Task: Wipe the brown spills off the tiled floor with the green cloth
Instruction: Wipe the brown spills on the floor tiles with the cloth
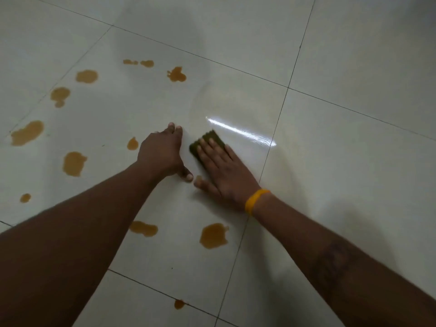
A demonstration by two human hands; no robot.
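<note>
A small folded green cloth (212, 140) lies on the pale tiled floor (330, 161) near the middle of the view. My right hand (224, 171) presses flat on top of it, fingers spread, with a yellow band on the wrist. My left hand (162, 154) rests on the floor just left of the cloth, fingertips down, holding nothing. Several brown spills dot the tile: one (213, 235) just below my right hand, another (144, 228) by my left forearm, others at the left (73, 163) (27, 133) and farther off (177, 74).
Dark grout lines (278, 119) cross the floor. A bright streak of reflected light (240, 132) lies right of the cloth. The tiles to the right carry no spills.
</note>
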